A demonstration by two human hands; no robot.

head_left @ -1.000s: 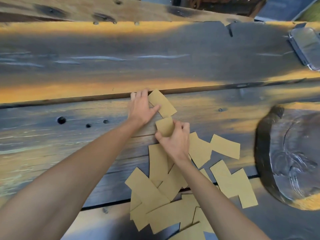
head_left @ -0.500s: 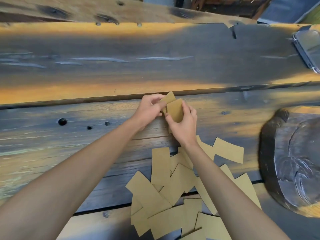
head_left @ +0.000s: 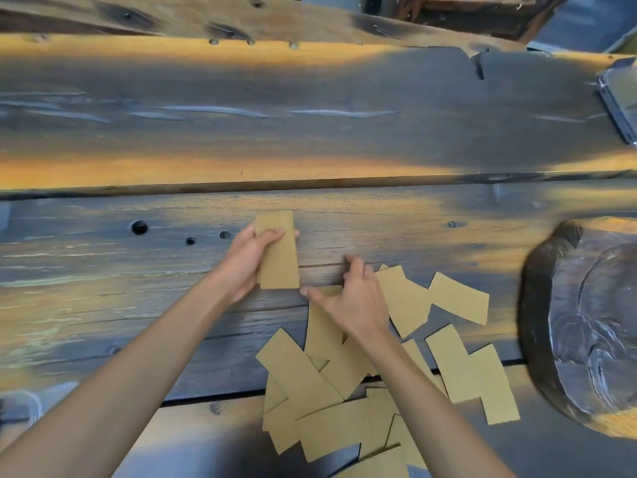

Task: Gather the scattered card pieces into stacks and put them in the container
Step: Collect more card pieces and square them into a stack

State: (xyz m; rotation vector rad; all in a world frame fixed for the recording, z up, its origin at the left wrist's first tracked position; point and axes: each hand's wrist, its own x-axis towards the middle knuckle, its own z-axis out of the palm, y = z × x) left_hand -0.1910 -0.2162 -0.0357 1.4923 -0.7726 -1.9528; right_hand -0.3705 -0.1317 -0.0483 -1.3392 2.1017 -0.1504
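On the weathered plank surface (head_left: 344,139), just in front of the person, the left hand (head_left: 246,262) grips a small stack of tan card pieces (head_left: 278,251), thumb across the face and fingers behind, holding it upright above the boards. How many cards make up that stack cannot be told, since only the front face and a sliver of a second edge show. The right hand (head_left: 351,298) lies spread and palm-down on the top of the scattered card pieces (head_left: 327,391), fingers splayed and closed on nothing as yet, its fingertips pressing the nearest card. The loose pieces lie overlapped in a heap near the lower middle of the view, reaching out toward a dark carved wooden slab (head_left: 586,332) at the right; roughly a dozen can be counted, though several are hidden under others and under the forearm, so the tally is approximate. The cards look thin, light and fairly stiff, likely to slide easily over each other and over the wood, and flat ones may be hard to lift; dragging one to a free edge or pinching at a raised corner should work best. A grey tray-like container (head_left: 618,101) sits at the far right edge, only partly in view.
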